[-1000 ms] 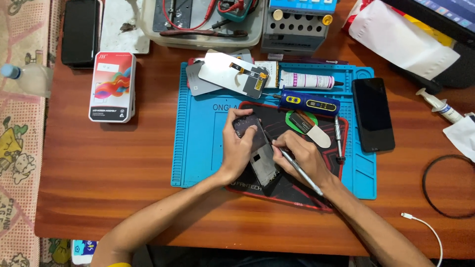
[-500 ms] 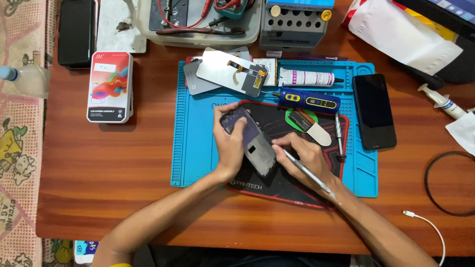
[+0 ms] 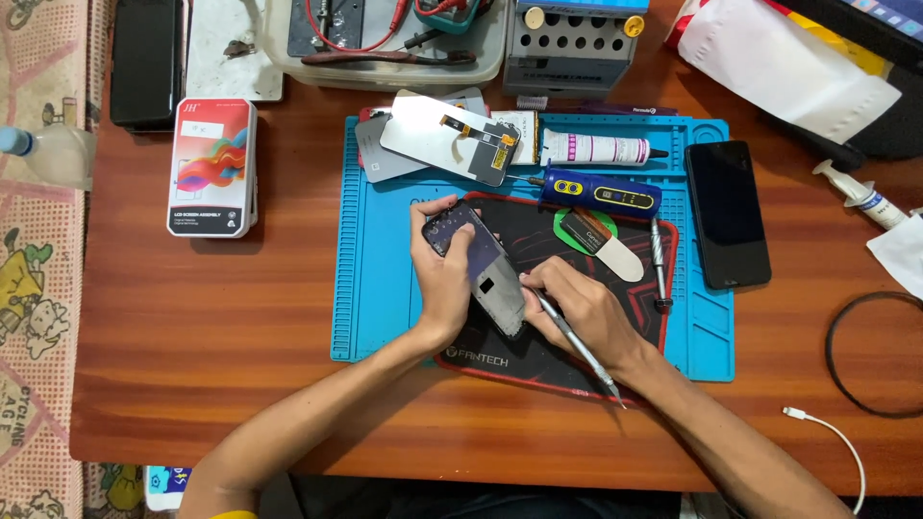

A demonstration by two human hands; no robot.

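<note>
My left hand [image 3: 445,279] grips an opened phone body [image 3: 478,266], holding it tilted above the black pad [image 3: 538,358] that lies on the blue work mat [image 3: 375,288]. My right hand [image 3: 575,308] holds a thin metal tool [image 3: 575,344] like a pen, its tip at the lower right edge of the phone body. Both forearms reach in from the bottom of the view.
On the mat lie a detached screen panel [image 3: 450,137], a glue tube [image 3: 596,150], a blue electric screwdriver [image 3: 601,195], a pry tool [image 3: 606,250] and a black phone [image 3: 727,213]. A white box [image 3: 212,168] sits to the left. A black ring [image 3: 870,354] and white cable [image 3: 829,432] lie to the right.
My left hand has turned and lifted the phone body slightly, its top end swinging left. My right hand with the tool stays at the phone's lower edge.
</note>
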